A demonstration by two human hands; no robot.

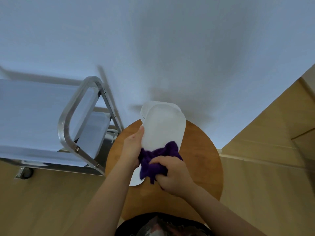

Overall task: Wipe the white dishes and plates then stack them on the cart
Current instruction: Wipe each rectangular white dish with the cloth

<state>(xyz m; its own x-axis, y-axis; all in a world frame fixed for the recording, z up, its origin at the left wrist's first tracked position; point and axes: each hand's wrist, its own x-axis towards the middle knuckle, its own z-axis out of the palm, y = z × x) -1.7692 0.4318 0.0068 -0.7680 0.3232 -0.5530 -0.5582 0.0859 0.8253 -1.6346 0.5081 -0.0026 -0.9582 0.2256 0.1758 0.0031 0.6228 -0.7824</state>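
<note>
Left hand (132, 149) holds white dish (162, 126), right hand (172, 172) grips purple cloth (153, 160)

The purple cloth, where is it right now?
In the head view the purple cloth is low and centre, bunched in the right hand against the near end of the white dish that the left hand holds over the round wooden table.

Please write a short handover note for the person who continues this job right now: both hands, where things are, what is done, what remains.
Left hand holds a white dish tilted above the round wooden table.
Right hand grips a purple cloth against the dish's near end.
Another dish shows behind it, and a plate below.
Cart at left: no dishes visible.
Left: finish wiping, stack on cart.
</note>
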